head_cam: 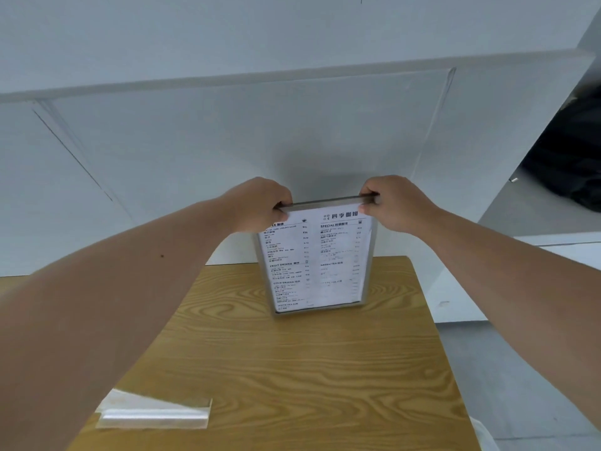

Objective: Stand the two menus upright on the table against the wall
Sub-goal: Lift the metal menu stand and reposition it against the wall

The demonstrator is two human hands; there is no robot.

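A printed menu in a clear acrylic holder point(317, 262) stands upright on the wooden table point(292, 369), its lower edge resting on the tabletop near the white wall point(227, 141). My left hand point(260, 203) grips its top left corner and my right hand point(393, 203) grips its top right corner. The thick top edge looks like two holders pressed together, but I cannot tell for sure. A clear acrylic piece point(156, 413) lies flat at the table's near left, partly hidden by my left forearm.
The table's right edge drops to a grey floor point(504, 369). A dark bundle point(572, 157) sits on a ledge at the far right. The wall carries a recessed panel behind the menu.
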